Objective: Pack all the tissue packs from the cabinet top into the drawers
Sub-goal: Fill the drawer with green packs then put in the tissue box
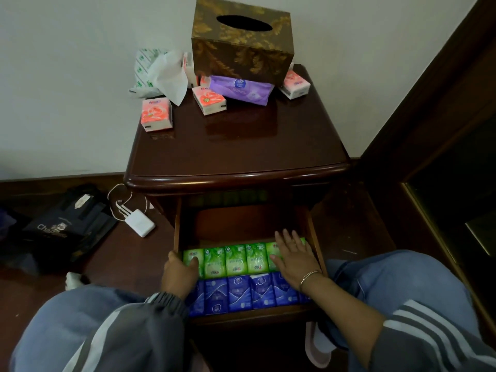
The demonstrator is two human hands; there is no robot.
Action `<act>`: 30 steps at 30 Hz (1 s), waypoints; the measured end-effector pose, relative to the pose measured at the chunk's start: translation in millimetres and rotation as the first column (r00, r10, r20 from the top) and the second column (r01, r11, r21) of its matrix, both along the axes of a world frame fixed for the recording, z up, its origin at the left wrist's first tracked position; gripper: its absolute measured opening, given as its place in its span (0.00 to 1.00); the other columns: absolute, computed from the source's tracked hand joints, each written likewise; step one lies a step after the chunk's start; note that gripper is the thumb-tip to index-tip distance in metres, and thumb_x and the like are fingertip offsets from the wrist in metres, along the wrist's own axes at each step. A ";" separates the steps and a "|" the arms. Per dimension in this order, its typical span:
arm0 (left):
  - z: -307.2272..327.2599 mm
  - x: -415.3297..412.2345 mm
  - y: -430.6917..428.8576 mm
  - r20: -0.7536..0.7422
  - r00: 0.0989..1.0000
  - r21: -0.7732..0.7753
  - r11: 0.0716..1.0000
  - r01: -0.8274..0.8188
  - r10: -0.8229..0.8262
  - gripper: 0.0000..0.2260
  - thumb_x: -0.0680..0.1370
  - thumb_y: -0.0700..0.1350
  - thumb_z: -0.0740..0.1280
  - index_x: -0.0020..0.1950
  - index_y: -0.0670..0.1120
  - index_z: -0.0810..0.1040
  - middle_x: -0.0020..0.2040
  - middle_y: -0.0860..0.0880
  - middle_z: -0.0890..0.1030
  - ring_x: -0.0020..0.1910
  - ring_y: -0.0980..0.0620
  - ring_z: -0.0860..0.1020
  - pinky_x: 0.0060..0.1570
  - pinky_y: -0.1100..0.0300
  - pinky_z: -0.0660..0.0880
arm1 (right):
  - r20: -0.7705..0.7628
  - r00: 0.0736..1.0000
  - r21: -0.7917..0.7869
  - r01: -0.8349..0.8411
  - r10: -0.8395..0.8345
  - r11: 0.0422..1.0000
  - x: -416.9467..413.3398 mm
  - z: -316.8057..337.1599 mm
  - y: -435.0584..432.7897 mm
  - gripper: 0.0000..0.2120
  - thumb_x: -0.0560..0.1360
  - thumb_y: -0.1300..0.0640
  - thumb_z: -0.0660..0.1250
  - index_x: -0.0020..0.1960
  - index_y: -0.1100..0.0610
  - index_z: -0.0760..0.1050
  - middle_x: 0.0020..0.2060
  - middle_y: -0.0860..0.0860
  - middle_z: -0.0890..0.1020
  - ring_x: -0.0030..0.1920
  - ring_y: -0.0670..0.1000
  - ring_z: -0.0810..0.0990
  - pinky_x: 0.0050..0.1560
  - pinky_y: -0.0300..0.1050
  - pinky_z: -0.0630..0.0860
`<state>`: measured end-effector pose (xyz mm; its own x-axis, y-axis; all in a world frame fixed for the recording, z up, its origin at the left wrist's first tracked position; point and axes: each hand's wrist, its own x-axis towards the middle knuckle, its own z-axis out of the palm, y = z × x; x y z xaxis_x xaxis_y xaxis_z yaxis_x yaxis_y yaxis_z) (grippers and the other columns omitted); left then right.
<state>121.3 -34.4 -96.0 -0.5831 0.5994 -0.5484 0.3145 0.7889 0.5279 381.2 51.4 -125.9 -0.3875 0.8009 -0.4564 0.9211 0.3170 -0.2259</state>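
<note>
The open drawer (pixel 177 226) of the dark wooden cabinet (pixel 241 157) holds a row of green tissue packs (pixel 236 259) and, in front of it, a row of blue packs (pixel 239 294). My left hand (pixel 179 275) grips the leftmost green pack at the drawer's left wall. My right hand (pixel 294 257) lies flat, fingers spread, on the rightmost green packs. On the cabinet top lie pink packs at the left (pixel 156 114), middle (pixel 209 100) and right (pixel 295 84), a purple pack (pixel 241 89) and a green-and-white opened pack (pixel 150 73).
A brown patterned tissue box (pixel 241 47) stands at the back of the cabinet top. On the floor to the left lie a white charger with cable (pixel 139 221) and a dark bag (pixel 61 226). A dark wooden frame (pixel 429 130) rises at the right. My knees flank the drawer.
</note>
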 end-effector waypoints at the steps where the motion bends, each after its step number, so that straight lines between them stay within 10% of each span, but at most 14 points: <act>1: 0.5 -1.2 -1.1 0.009 1.000 0.012 1.000 0.007 -0.007 0.18 0.78 0.47 0.64 0.62 0.39 0.66 0.62 0.36 0.74 0.59 0.37 0.74 0.51 0.52 0.69 | 0.004 1.000 0.019 -0.012 0.012 1.000 -1.7 8.1 -1.2 0.30 0.80 0.39 0.43 0.77 0.49 0.39 0.77 0.49 0.41 0.77 0.50 0.38 0.75 0.51 0.42; 4: 5.3 -4.8 -6.1 0.046 0.998 0.046 0.998 0.041 -0.043 0.15 0.79 0.48 0.63 0.60 0.40 0.68 0.61 0.36 0.75 0.59 0.38 0.75 0.52 0.53 0.69 | -0.014 0.995 0.128 -0.092 0.094 0.988 -10.0 45.8 -4.3 0.27 0.80 0.41 0.44 0.74 0.53 0.61 0.75 0.52 0.62 0.74 0.52 0.60 0.70 0.49 0.61; 6: 10.5 -8.6 -9.2 0.053 0.996 0.059 0.996 0.071 -0.074 0.16 0.79 0.49 0.63 0.60 0.39 0.70 0.61 0.37 0.76 0.59 0.39 0.75 0.53 0.54 0.69 | -0.093 0.973 0.401 -0.159 0.213 0.902 -12.8 77.6 -7.1 0.23 0.81 0.43 0.47 0.57 0.53 0.77 0.54 0.52 0.81 0.55 0.53 0.79 0.50 0.44 0.74; 9: 22.6 -18.4 -12.5 0.044 0.996 0.081 0.994 0.074 -0.078 0.15 0.79 0.49 0.62 0.59 0.39 0.74 0.58 0.38 0.78 0.57 0.41 0.76 0.53 0.54 0.70 | -0.303 0.891 0.753 0.007 0.337 0.658 -2.5 122.0 -2.5 0.17 0.78 0.51 0.57 0.36 0.54 0.79 0.29 0.49 0.79 0.30 0.50 0.78 0.29 0.41 0.70; 13: 47.3 -34.8 -19.9 0.011 0.999 0.303 0.952 -0.035 0.033 0.13 0.78 0.43 0.63 0.61 0.40 0.76 0.60 0.40 0.78 0.60 0.43 0.75 0.53 0.56 0.68 | -0.465 0.853 0.797 0.286 0.238 0.531 14.6 162.2 41.2 0.14 0.76 0.53 0.60 0.48 0.59 0.81 0.43 0.53 0.83 0.44 0.55 0.80 0.43 0.49 0.77; 19: 114.4 -64.4 -1.0 -0.101 0.978 0.589 0.803 -0.088 0.182 0.11 0.78 0.39 0.63 0.59 0.43 0.76 0.55 0.43 0.78 0.49 0.50 0.74 0.49 0.56 0.69 | -0.283 0.915 0.491 0.394 -0.286 0.777 -4.8 181.1 133.7 0.28 0.79 0.40 0.52 0.75 0.51 0.57 0.76 0.53 0.58 0.75 0.58 0.55 0.71 0.58 0.57; 25: 182.6 -77.3 58.0 -0.268 0.948 0.744 0.662 0.092 0.169 0.11 0.78 0.41 0.62 0.60 0.44 0.75 0.54 0.49 0.77 0.49 0.53 0.76 0.41 0.66 0.70 | -0.138 0.928 0.473 0.369 -0.347 0.800 -13.6 159.5 152.8 0.33 0.74 0.32 0.46 0.76 0.44 0.53 0.77 0.49 0.56 0.76 0.54 0.55 0.69 0.57 0.61; 30: 215.6 -52.0 143.1 -0.607 0.794 0.683 0.522 0.510 0.018 0.13 0.75 0.40 0.65 0.59 0.43 0.74 0.55 0.46 0.75 0.54 0.49 0.74 0.53 0.58 0.70 | -0.225 0.917 0.534 0.400 -0.330 0.745 -12.6 152.9 147.9 0.30 0.75 0.37 0.52 0.74 0.45 0.59 0.75 0.50 0.62 0.75 0.53 0.59 0.70 0.54 0.62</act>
<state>69.4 108.8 119.7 -0.3377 0.7703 0.5410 0.8263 -0.0327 0.5623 368.6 199.3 27.0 -0.0312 0.9893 0.1423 0.9730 0.0626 -0.2220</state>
